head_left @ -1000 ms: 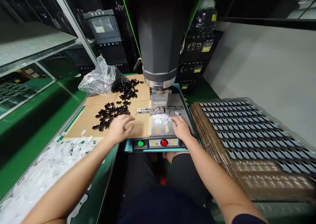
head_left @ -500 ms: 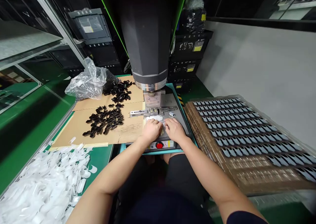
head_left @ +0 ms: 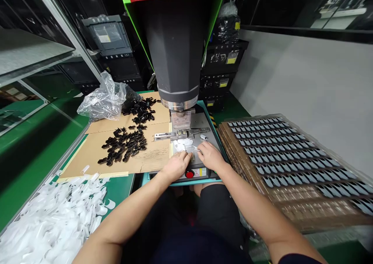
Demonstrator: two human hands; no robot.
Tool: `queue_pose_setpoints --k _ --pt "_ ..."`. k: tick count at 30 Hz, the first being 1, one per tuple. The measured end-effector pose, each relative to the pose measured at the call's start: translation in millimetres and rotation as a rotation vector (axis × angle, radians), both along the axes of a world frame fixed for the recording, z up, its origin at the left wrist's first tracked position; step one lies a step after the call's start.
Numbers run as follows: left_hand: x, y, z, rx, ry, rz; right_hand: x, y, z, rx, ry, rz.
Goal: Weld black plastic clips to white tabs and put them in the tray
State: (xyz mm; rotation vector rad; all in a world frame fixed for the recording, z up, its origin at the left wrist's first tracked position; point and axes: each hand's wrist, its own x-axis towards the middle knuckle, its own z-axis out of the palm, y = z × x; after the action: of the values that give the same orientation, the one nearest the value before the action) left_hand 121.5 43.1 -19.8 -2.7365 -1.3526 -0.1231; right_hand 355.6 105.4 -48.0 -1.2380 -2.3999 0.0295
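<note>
Small white parts (head_left: pixel 183 143) lie on the grey plate of a press, in front of a metal fixture (head_left: pixel 182 133). My left hand (head_left: pixel 177 165) is closed at the plate's front edge, left of a red button (head_left: pixel 189 174); what its fingertips hold is too small to name. My right hand (head_left: pixel 210 155) has its fingers pressed together at the end of a small white part (head_left: pixel 194 148). Behind that hand a single light part (head_left: pixel 204 137) lies on the plate. The dark press head (head_left: pixel 179 103) hangs above the fixture.
Black clips (head_left: pixel 125 143) are spread on cardboard (head_left: pixel 154 155) at the left, with a clear plastic bag (head_left: pixel 101 101) behind. White pieces (head_left: pixel 58 217) are heaped at the lower left. Stacked trays (head_left: pixel 309 194) with grey-blue parts stand at the right. Black crates (head_left: pixel 220 68) rise behind.
My left hand has moved toward me and a little left, uncovering more white parts. My right hand has shifted slightly right and toward me. The view has tilted slightly.
</note>
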Motion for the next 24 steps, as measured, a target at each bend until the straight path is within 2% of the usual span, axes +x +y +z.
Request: queue_pose_setpoints --k 3,7,14,19,24 --pt "-6 2 -1.7 -0.042 0.024 0.019 -7 2 3.0 0.017 -0.060 -0.052" --pt "-10 5 3.4 -0.085 0.016 0.014 -12 4 5.0 0.044 -0.090 -0.107" --pt "-28 14 6.8 -0.155 -0.210 0.036 -14 5 -0.2 -0.027 0.073 -0.321" --pt "-32 23 14.5 -0.152 -0.099 -0.018 -14 5 -1.0 -0.004 0.235 -0.258" --pt "-20 23 29.3 -0.072 0.023 -0.171 -12 7 -3.0 -0.008 0.367 -0.184"
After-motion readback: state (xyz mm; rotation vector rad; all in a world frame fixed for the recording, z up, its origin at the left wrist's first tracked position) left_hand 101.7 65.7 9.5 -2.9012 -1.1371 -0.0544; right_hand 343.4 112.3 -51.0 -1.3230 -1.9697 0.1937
